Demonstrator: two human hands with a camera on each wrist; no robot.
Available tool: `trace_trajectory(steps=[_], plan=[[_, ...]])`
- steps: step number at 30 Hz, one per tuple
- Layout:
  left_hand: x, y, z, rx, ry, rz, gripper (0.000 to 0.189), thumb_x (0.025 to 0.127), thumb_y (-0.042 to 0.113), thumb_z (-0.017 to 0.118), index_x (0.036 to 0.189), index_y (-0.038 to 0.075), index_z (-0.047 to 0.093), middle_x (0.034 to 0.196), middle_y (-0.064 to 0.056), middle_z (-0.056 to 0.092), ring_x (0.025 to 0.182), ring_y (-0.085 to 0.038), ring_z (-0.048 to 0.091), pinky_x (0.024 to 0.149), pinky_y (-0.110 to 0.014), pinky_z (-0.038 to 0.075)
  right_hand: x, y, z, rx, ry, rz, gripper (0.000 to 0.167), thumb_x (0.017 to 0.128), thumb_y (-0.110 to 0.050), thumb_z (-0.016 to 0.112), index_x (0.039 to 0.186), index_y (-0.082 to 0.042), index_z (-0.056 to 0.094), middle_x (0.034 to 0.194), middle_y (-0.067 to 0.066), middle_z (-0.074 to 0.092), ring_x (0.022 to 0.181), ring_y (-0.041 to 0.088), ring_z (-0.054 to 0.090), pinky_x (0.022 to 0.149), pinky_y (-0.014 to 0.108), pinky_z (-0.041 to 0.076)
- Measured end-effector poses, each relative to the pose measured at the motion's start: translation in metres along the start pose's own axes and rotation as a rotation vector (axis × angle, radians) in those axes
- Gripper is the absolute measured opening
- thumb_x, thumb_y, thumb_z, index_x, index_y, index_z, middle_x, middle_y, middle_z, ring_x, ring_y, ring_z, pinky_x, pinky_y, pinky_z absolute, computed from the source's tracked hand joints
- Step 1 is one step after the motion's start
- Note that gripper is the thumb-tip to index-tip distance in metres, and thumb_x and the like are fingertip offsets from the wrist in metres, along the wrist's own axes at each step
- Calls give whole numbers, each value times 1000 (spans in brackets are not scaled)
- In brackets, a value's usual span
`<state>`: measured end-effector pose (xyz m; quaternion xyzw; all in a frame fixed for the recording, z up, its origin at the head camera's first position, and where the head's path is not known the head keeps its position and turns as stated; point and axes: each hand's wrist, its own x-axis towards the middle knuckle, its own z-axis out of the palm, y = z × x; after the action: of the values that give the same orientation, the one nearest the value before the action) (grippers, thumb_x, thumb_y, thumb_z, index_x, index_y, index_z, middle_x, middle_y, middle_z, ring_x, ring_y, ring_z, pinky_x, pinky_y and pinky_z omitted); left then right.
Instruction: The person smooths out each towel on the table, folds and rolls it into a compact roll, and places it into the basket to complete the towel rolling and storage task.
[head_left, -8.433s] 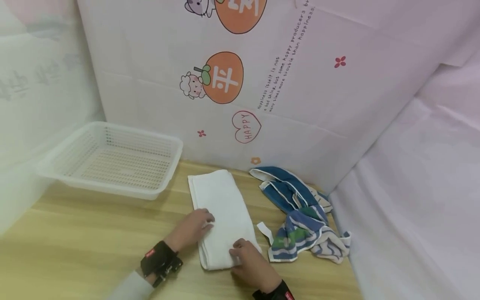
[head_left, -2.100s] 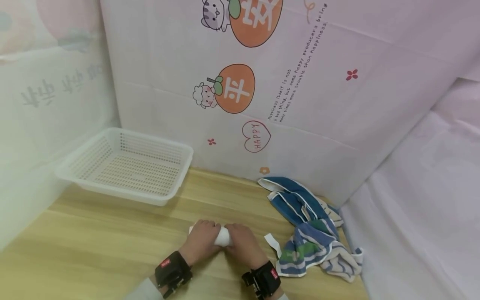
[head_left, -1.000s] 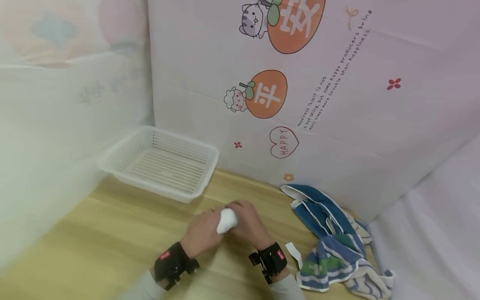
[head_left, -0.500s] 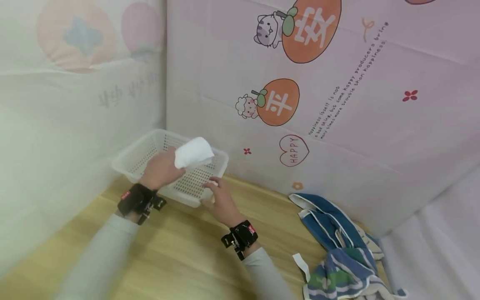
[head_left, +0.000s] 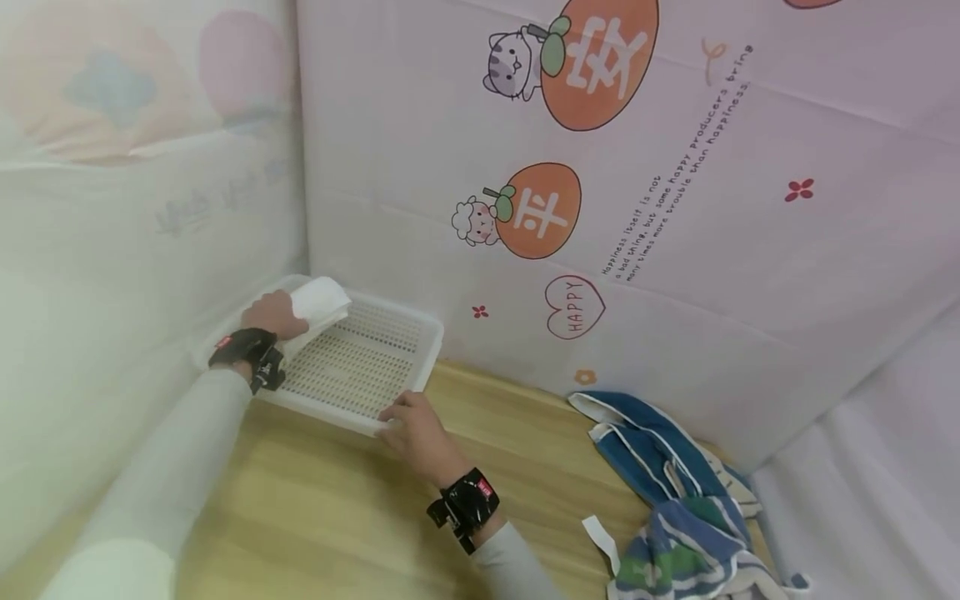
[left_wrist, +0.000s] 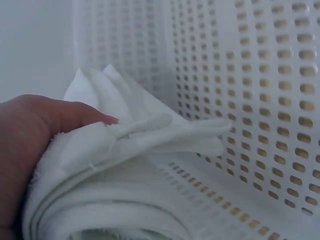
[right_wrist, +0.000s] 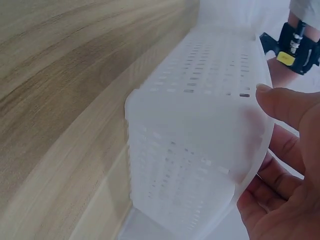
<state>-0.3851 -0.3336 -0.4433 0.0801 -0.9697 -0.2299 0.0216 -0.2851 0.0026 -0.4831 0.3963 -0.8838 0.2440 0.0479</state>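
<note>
In the head view, my left hand (head_left: 276,315) grips a rolled white towel (head_left: 318,302) inside the left part of a white plastic basket (head_left: 435,333). The left wrist view shows the towel's coiled layers and loose folded ends (left_wrist: 145,135) beside the perforated basket wall (left_wrist: 265,75). My right hand (head_left: 416,433) holds the basket's near right corner. In the right wrist view, its thumb lies on the outer side of the rim and the fingers (right_wrist: 285,145) reach over to the inner side.
A blue towel (head_left: 645,442) and a striped blue-green towel (head_left: 682,550) lie crumpled at the right of the wooden table (head_left: 337,517). A white tag (head_left: 602,537) sticks out beside them. Printed white sheets (head_left: 420,150) stand behind and at both sides.
The white towel went from folded flat to rolled up between both hands. My left hand then carried it left into the basket; my right hand let go of it and took the basket's corner.
</note>
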Motion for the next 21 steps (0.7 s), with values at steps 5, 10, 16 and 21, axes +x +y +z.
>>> trace_trajectory(steps=[5, 10, 16, 21], plan=[[15, -24, 6, 40, -53, -24, 41, 77, 26, 63, 97, -10, 54, 85, -24, 60, 74, -36, 58, 62, -44, 49, -1, 1, -1, 6, -16, 2, 28, 94, -20, 73, 116, -4, 72, 112, 2, 58, 109, 15, 52, 98, 24, 50], [14, -33, 3, 47, -152, -77, 34, 73, 23, 66, 88, -7, 60, 79, -21, 64, 72, -34, 60, 63, -42, 50, 0, 3, -1, 15, -16, 5, 27, 94, -19, 73, 116, -4, 71, 112, 1, 57, 109, 14, 52, 99, 24, 49], [10, -33, 5, 37, -171, -118, 43, 72, 27, 73, 93, -9, 63, 81, -22, 66, 74, -35, 61, 64, -42, 51, 2, 6, 1, 55, -37, 29, 26, 94, -19, 73, 116, -4, 71, 114, 1, 57, 112, 14, 52, 102, 23, 49], [10, -35, 6, 22, -182, -123, 36, 74, 24, 70, 91, -8, 64, 78, -20, 65, 72, -33, 61, 63, -41, 50, 2, 4, 0, 63, -36, 29, 26, 95, -18, 72, 116, -4, 71, 114, 1, 57, 113, 15, 52, 101, 24, 49]])
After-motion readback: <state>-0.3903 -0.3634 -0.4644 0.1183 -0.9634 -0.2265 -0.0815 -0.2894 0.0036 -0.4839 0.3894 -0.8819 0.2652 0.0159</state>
